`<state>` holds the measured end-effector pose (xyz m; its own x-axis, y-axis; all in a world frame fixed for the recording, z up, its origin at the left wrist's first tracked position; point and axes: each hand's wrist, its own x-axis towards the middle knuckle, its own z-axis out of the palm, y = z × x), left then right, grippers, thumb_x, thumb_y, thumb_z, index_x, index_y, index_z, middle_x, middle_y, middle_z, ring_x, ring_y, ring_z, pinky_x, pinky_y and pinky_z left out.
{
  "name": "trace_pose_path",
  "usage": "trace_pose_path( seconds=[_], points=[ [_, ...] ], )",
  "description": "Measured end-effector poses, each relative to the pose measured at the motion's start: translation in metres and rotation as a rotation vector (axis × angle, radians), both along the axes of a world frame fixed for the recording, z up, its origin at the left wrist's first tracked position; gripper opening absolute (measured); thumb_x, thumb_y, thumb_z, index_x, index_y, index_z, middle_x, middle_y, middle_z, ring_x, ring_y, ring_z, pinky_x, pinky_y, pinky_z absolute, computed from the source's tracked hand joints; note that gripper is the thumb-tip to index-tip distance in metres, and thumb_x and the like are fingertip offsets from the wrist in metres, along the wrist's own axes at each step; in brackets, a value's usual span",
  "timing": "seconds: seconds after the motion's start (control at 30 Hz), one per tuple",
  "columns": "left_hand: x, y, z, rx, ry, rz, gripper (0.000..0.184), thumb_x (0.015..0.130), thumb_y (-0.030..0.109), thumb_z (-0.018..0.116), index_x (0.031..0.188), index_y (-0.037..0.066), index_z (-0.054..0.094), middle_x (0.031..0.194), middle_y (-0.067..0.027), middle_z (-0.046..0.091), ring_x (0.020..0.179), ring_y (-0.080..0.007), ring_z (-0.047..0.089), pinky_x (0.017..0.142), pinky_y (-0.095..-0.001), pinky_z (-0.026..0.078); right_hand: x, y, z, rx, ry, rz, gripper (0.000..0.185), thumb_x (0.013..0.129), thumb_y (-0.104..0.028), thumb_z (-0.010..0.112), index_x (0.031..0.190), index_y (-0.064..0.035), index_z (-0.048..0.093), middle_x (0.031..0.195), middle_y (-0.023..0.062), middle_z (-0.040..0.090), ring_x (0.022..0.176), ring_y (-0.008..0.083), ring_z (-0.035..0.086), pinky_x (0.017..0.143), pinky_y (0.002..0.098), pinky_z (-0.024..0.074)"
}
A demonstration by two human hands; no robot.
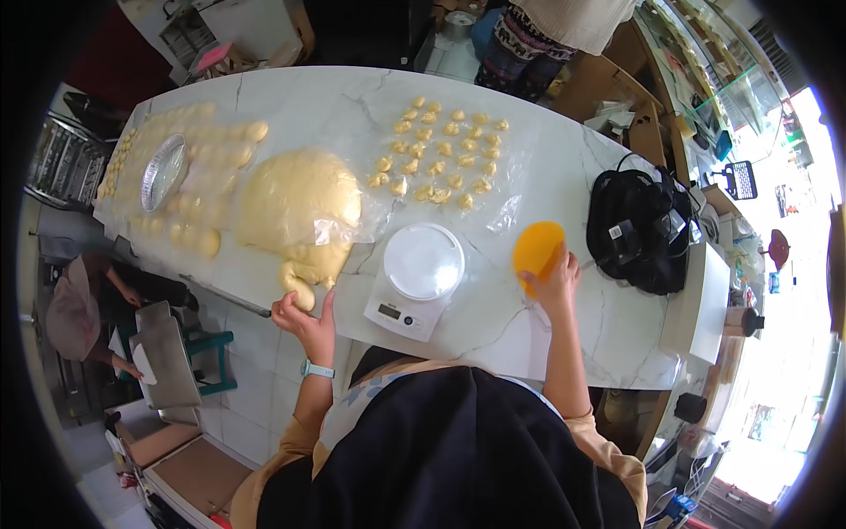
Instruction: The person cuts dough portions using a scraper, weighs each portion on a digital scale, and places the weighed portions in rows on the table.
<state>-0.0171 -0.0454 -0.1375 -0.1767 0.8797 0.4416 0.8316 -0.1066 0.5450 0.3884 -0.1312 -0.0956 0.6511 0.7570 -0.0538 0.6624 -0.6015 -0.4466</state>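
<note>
A large mound of pale yellow dough (300, 198) lies on the table, partly under clear plastic, with a thick tail pulled toward me. My left hand (308, 328), wearing a watch, is at the tip of that tail, thumb and fingers on either side of it. In my right hand (555, 280) is an orange-yellow dough scraper (536, 249), its blade against the tabletop. Between my hands stands a white kitchen scale (407, 307) with a round clear-white dish (424, 262) on top; its display is too small to read.
Several small dough pieces (438, 167) sit on a plastic sheet beyond the scale. Covered dough balls (189, 234) and a foil tray (164, 174) are at left. A black bag (639, 229) lies at right. One person (79, 304) handles a metal tray at left; another (564, 26) stands across the table.
</note>
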Motion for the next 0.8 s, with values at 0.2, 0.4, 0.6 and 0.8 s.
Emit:
trace_pose_path(
  seconds=[0.2, 0.4, 0.6, 0.8],
  points=[
    [-0.042, 0.0, 0.008, -0.242, -0.295, -0.205, 0.062, 0.088, 0.011, 0.065, 0.141, 0.0, 0.034, 0.136, -0.0254, 0.043, 0.121, -0.0377, 0.048, 0.098, -0.0383, 0.043, -0.023, -0.013, -0.027, 0.169, -0.021, -0.138, 0.078, 0.072, -0.023, 0.079, 0.138, -0.0081, 0.039, 0.143, 0.0169, 0.038, 0.13, 0.0393, 0.036, 0.108, 0.0475, 0.0291],
    [-0.079, 0.014, 0.011, -0.382, -0.615, -0.392, 0.05, 0.086, -0.004, 0.048, 0.137, -0.004, 0.045, 0.133, -0.022, 0.053, 0.117, -0.0301, 0.056, 0.1, -0.0354, 0.044, -0.037, -0.026, -0.048, 0.344, -0.088, -0.174, 0.061, 0.079, -0.029, 0.073, 0.131, -0.0101, 0.047, 0.144, 0.0156, 0.04, 0.132, 0.0366, 0.036, 0.109, 0.0467, 0.0266],
    [-0.113, 0.05, 0.019, -0.663, -1.776, -0.116, 0.054, 0.082, -0.005, 0.04, 0.136, -0.009, 0.041, 0.134, -0.0193, 0.05, 0.117, -0.0294, 0.055, 0.098, -0.0392, 0.046, -0.066, -0.03, -0.042, 0.28, -0.285, -0.165, 0.044, 0.089, -0.033, 0.061, 0.123, -0.0069, 0.052, 0.139, 0.0163, 0.045, 0.131, 0.036, 0.037, 0.108, 0.0464, 0.0265],
    [-0.112, 0.079, 0.033, -0.812, -1.723, -0.176, 0.057, 0.083, 0.013, 0.057, 0.135, -0.006, 0.041, 0.124, -0.0165, 0.056, 0.101, -0.0265, 0.059, 0.077, -0.0355, 0.049, -0.07, -0.028, -0.037, 0.315, -0.29, -0.186, 0.042, 0.09, -0.034, 0.061, 0.119, -0.0051, 0.054, 0.135, 0.0156, 0.049, 0.129, 0.0345, 0.04, 0.107, 0.0453, 0.0278]
  ],
)
